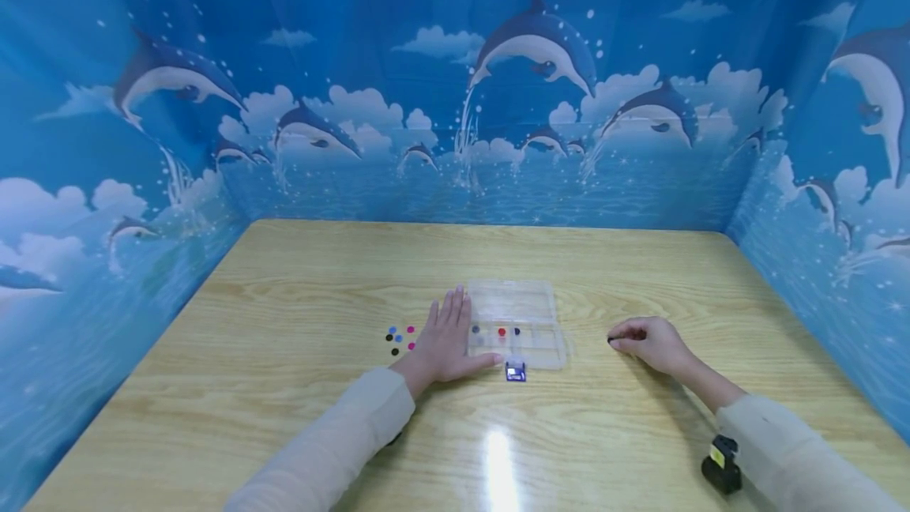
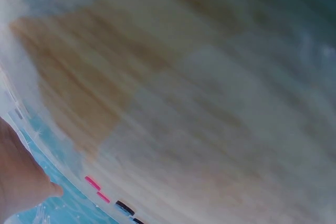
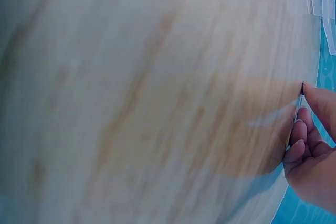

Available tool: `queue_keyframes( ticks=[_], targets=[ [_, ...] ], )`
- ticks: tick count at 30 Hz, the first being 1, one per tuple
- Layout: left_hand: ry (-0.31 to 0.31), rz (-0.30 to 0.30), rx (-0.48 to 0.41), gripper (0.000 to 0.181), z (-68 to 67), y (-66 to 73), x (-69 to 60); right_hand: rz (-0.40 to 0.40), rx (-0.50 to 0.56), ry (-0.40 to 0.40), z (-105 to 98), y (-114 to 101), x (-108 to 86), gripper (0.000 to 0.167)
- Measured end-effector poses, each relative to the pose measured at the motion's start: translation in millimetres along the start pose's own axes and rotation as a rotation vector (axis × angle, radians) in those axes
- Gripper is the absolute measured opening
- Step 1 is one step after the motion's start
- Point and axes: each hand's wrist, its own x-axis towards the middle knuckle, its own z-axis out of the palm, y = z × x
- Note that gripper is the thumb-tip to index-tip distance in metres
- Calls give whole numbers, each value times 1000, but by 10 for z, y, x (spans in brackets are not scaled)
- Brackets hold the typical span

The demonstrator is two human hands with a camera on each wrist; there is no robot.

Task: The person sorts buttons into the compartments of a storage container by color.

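Observation:
A clear plastic compartment box (image 1: 546,336) stands with its lid (image 1: 512,300) laid back. Inside are a red disc (image 1: 502,332) and two dark discs, one of them a dark blue disc (image 1: 517,331). My left hand (image 1: 444,344) rests with straight fingers along the box's left side, its thumb reaching towards the front edge by a purple tab (image 1: 515,371). To the right of the box, my right hand (image 1: 650,342) pinches a small dark disc (image 1: 611,340) between thumb and forefinger; in the right wrist view the fingers (image 3: 298,132) largely hide it.
Left of my left hand lie several small loose discs: a pink disc (image 1: 410,329), a blue disc (image 1: 392,330), a black disc (image 1: 395,352) and others. The wooden table (image 1: 298,322) is bordered by a dolphin-print curtain (image 1: 398,101) at the back and sides.

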Motion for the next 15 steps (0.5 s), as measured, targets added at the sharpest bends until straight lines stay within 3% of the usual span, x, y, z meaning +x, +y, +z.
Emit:
queue_keyframes(
  ticks=[15],
  targets=[
    [-3, 2, -14, 104, 2, -3, 0, -22, 4, -6, -1, -41, 0, 7]
  ],
)
